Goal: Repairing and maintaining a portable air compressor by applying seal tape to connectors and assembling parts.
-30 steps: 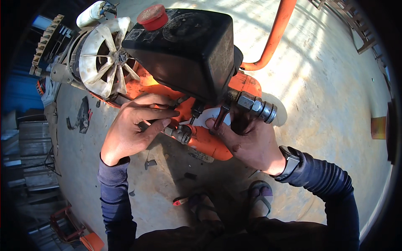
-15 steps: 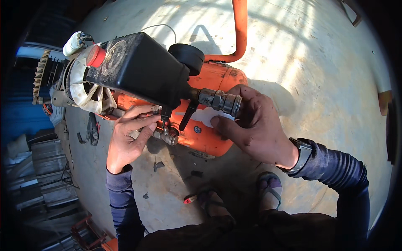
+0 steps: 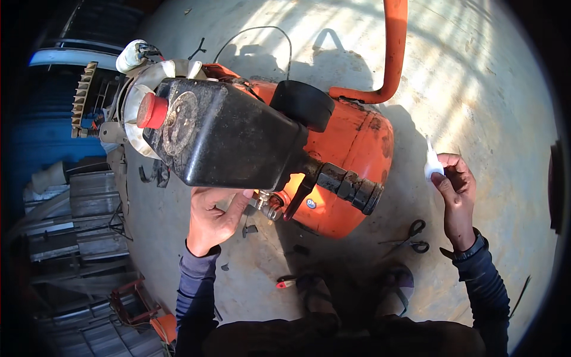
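A person in dark sleeves (image 3: pixel 197 285) works bare-handed at an orange tank (image 3: pixel 357 143) on a partly sunlit concrete floor (image 3: pixel 493 137). The right hand (image 3: pixel 459 196) is out to the right, well apart from the tank, its grip closed around a small white bottle (image 3: pixel 433 166) whose thin nozzle points away from the person. The left hand (image 3: pixel 213 221) reaches in beneath the edge of a black housing (image 3: pixel 232 140), its thumb beside a small metal fitting (image 3: pixel 266 202); some fingers are hidden, and whether that grip holds anything cannot be told. A red knob (image 3: pixel 153 111) stands on the housing near a white fan (image 3: pixel 134 102), with a round black gauge (image 3: pixel 302 105) on the far side. A metal coupling (image 3: pixel 350 186) juts out to the right, beside a dark lever (image 3: pixel 299 198). Scissors (image 3: pixel 407 241) lie on the floor between the tank and the right forearm, and a red-tipped tool (image 3: pixel 285 283) lies near the left foot (image 3: pixel 315 291).
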`<control>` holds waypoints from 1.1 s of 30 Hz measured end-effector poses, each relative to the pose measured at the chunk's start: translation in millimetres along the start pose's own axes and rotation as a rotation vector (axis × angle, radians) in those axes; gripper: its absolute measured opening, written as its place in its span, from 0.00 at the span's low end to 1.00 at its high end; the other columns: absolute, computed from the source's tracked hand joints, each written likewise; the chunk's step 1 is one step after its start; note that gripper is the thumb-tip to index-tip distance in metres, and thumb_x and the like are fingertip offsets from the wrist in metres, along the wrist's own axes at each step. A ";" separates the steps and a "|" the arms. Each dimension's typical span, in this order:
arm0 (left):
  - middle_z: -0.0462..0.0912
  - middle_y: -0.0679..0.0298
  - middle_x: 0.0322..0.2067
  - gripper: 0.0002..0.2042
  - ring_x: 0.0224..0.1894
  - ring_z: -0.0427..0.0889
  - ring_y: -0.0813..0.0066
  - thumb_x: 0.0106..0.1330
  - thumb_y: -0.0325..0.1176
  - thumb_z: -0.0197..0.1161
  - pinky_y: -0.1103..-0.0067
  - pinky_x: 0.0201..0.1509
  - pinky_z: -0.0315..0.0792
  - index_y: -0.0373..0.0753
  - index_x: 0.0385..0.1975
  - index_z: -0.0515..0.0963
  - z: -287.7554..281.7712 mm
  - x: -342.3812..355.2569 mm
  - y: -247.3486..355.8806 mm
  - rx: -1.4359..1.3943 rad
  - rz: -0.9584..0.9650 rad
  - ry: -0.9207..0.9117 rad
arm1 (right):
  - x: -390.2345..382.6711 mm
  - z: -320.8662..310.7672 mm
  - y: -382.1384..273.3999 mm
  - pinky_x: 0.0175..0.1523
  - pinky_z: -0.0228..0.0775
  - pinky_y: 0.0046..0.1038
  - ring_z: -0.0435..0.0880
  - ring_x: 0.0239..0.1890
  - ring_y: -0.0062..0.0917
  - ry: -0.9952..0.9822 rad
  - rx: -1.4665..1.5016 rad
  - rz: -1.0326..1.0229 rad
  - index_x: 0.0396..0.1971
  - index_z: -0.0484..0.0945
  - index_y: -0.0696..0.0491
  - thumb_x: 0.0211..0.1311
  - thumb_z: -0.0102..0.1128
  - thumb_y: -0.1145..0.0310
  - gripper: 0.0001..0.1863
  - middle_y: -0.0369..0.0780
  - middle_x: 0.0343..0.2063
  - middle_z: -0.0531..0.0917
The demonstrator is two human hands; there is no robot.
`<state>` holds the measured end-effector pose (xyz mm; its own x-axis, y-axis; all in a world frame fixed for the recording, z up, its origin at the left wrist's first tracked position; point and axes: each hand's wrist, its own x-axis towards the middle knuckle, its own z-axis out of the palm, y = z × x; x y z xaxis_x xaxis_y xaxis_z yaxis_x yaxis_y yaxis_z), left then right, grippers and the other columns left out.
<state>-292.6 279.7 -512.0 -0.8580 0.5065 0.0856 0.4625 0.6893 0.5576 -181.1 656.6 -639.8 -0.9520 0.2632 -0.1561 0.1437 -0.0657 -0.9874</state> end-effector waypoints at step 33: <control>0.84 0.60 0.48 0.12 0.49 0.80 0.63 0.58 0.22 0.69 0.74 0.51 0.74 0.35 0.43 0.86 -66.0 -25.3 67.1 0.190 0.198 0.188 | 13.2 -111.5 156.5 0.48 0.75 0.25 0.82 0.39 0.25 0.443 -0.354 -0.266 0.40 0.77 0.60 0.57 0.62 0.79 0.11 0.41 0.36 0.82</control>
<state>-254.6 278.9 -422.3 -0.7654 0.5477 0.3378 0.6425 0.6802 0.3529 -141.0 757.1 -799.2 -0.7761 0.6058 0.1754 0.0706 0.3598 -0.9304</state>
